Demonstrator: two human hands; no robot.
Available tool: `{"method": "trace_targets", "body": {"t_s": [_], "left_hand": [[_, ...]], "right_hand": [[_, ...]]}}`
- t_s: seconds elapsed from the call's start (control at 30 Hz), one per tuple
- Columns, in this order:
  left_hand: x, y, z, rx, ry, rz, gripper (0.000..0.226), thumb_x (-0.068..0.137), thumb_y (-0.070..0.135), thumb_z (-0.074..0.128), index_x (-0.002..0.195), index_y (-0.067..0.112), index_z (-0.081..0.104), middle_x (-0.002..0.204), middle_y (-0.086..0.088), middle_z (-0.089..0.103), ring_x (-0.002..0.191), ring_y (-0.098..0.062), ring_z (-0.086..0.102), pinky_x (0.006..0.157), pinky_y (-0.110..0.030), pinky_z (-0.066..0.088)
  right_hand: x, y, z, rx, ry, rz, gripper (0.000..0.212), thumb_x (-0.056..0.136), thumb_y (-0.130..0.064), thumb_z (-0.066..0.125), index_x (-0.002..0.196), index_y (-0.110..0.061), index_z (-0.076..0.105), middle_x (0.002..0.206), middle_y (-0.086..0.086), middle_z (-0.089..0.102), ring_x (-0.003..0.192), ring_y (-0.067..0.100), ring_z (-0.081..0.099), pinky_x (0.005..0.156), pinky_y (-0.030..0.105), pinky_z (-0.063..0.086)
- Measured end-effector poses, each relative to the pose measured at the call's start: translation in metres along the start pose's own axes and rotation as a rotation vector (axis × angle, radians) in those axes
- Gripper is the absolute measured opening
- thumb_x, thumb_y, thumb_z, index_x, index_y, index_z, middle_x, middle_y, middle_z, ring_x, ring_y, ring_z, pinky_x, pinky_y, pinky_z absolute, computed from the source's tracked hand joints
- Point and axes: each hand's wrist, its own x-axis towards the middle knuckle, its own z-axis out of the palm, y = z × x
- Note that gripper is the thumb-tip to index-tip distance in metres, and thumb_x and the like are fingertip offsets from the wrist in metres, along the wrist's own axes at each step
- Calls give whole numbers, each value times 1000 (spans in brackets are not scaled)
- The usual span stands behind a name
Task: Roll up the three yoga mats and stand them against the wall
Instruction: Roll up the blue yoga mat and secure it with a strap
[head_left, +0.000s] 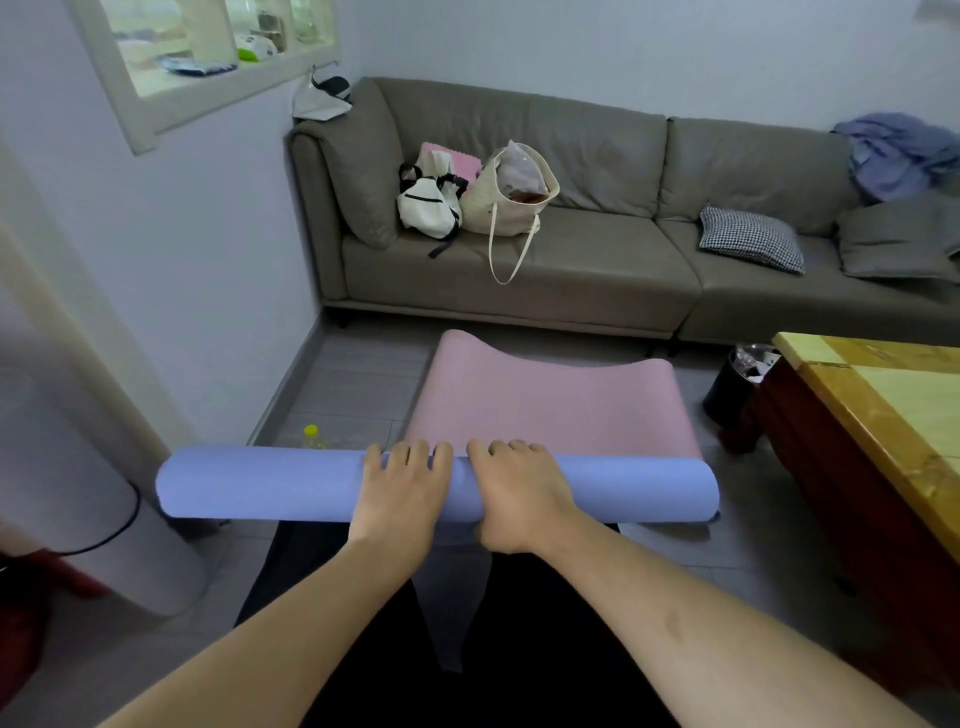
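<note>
A blue-violet yoga mat (260, 483) is rolled into a thick tube and lies crosswise just in front of me. My left hand (400, 488) and my right hand (519, 493) sit side by side on its middle, fingers curled over the top and far side. A pale strip of mat (457, 597) runs from under the roll back between my legs. Beyond the roll a pink yoga mat (545, 405) lies unrolled on the tiled floor, its far end wavy and lifted near the sofa. No third mat is in view.
A grey sofa (571, 270) with bags and cushions fills the back. A wooden table (883, 415) stands at the right with a black bin (737, 384) beside it. A yellow-capped bottle (311, 436) stands near the left wall (208, 260).
</note>
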Motion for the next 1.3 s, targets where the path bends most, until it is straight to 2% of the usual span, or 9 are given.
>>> {"method": "trace_targets", "body": {"t_s": [0.17, 0.37, 0.43, 0.5, 0.67, 0.83, 1.0, 1.13, 1.3], "left_hand": [[14, -6, -20, -72, -80, 23, 60, 78, 27, 76, 125, 23, 38, 124, 2, 57, 113, -23, 59, 96, -43, 40], [3, -1, -7, -61, -19, -2, 70, 69, 28, 83, 122, 19, 38, 112, -3, 56, 104, -26, 57, 99, -44, 39], [0, 0, 6, -39, 47, 19, 75, 59, 27, 88, 118, 17, 43, 103, -5, 58, 95, -28, 58, 97, -47, 43], [2, -3, 1, -33, 50, 31, 73, 61, 28, 86, 120, 18, 45, 105, -3, 61, 97, -27, 60, 97, -46, 43], [10, -12, -33, -11, -23, 37, 61, 79, 32, 76, 125, 23, 37, 122, 0, 59, 112, -26, 59, 95, -41, 39], [9, -16, -47, -88, -156, 72, 70, 73, 43, 84, 122, 23, 39, 114, 2, 63, 107, -25, 63, 88, -40, 43], [13, -20, -50, -154, -296, 94, 67, 68, 45, 87, 110, 25, 39, 97, 7, 57, 88, -21, 60, 75, -34, 43], [20, -25, -53, -207, -398, 115, 68, 65, 45, 88, 107, 26, 39, 95, 7, 58, 85, -20, 60, 70, -34, 48], [26, -29, -54, -217, -460, 140, 67, 64, 46, 87, 109, 25, 43, 88, 9, 55, 80, -17, 59, 74, -35, 55]], "right_hand": [[-11, 0, 15, -38, 127, -24, 63, 63, -33, 79, 116, -15, 49, 103, 4, 57, 90, 29, 55, 82, 40, 45], [-7, -4, 21, -50, 168, 35, 71, 40, -16, 84, 105, -14, 56, 88, 6, 60, 76, 29, 57, 71, 39, 46], [-7, -5, 20, -50, 157, 40, 73, 38, -14, 84, 105, -13, 56, 87, 6, 60, 76, 29, 58, 71, 40, 48], [-8, -4, 19, -46, 168, 34, 74, 38, -15, 85, 107, -13, 58, 88, 6, 61, 77, 29, 59, 72, 40, 49], [-6, 1, -2, -42, 130, -5, 62, 53, -24, 80, 110, -17, 54, 95, 3, 61, 84, 28, 58, 76, 39, 45], [-9, 1, -20, -6, -9, -33, 52, 66, -27, 77, 105, -22, 43, 98, 0, 59, 87, 26, 58, 76, 37, 39], [-6, -1, -28, 31, -139, -20, 51, 68, -30, 78, 106, -22, 45, 95, -1, 60, 81, 27, 58, 68, 36, 40], [1, -2, -35, 74, -253, -10, 54, 71, -35, 80, 111, -23, 46, 96, -5, 58, 85, 24, 60, 66, 35, 43], [-13, -6, -16, 8, -74, -39, 77, 72, -42, 83, 133, -22, 40, 118, 2, 53, 104, 29, 54, 87, 41, 44]]}}
